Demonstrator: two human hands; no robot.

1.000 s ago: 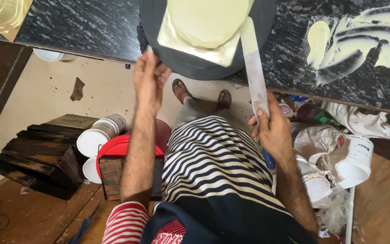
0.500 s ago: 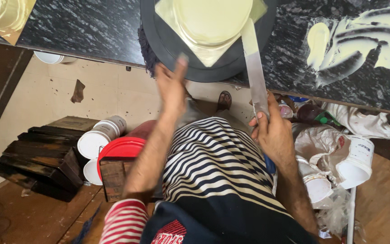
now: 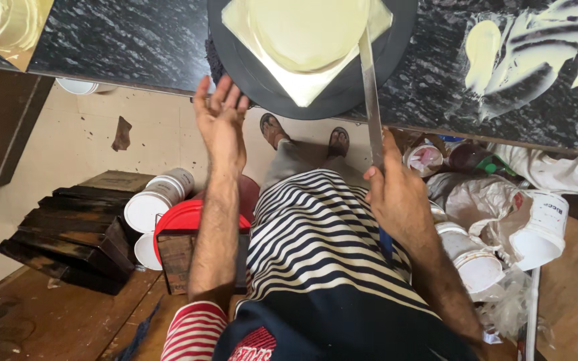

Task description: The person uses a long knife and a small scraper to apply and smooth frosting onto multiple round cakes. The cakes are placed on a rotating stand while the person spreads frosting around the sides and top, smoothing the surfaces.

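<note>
Black marble counter [image 3: 122, 40]: right hand [image 3: 396, 197] clamped on long spatula [image 3: 369, 87] against cream cake [image 3: 306, 30]; left hand [image 3: 221, 120] open beside turntable [image 3: 249, 77].

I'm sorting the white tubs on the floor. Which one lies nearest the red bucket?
The white plastic tub lying on its side, touching the red bucket at its left; the white tubs right of the person sit far across.

Cake [image 3: 306, 33] on turntable [image 3: 396, 60] on counter [image 3: 128, 40] — tubs [image 3: 158, 200] on floor below
</note>
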